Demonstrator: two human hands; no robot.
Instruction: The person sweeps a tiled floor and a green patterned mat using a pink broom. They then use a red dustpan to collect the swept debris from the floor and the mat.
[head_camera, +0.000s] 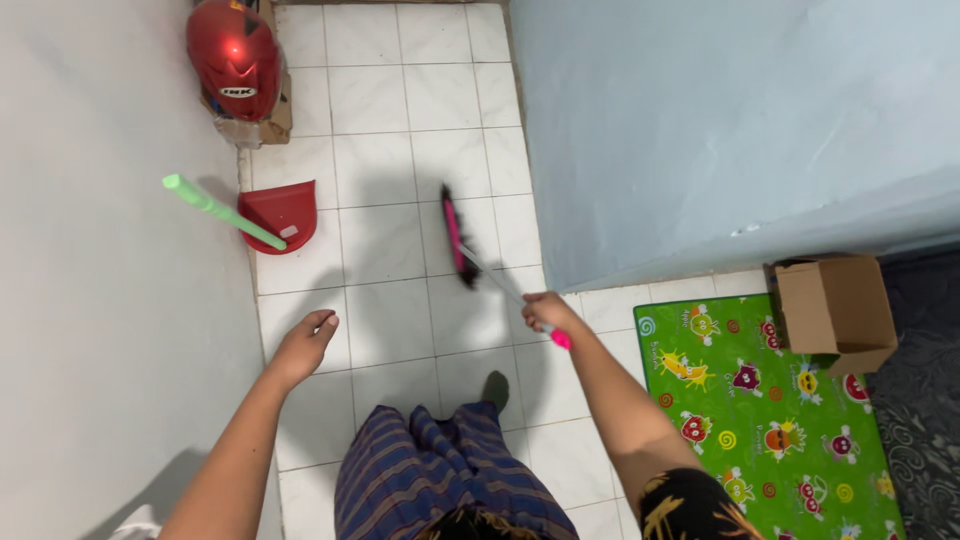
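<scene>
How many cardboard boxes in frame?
2. One open cardboard box stands at the right, at the green mat's far corner. Another box sits top left under the red helmet, mostly hidden.

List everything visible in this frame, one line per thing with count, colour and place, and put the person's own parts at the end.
broom: 1, pink head with dark bristles, on the tiled floor ahead, handle in the right hand
dustpan: 1, red with a light green handle, against the left wall
helmet: 1, red, top left on a small box
cardboard box: 1, brown, open, right side on the mat's edge
mat: 1, green with cartoon figures, lower right
floor: white tiles
left hand: 1, empty, fingers loosely curled, near the left wall
right hand: 1, gripping the broom handle
</scene>
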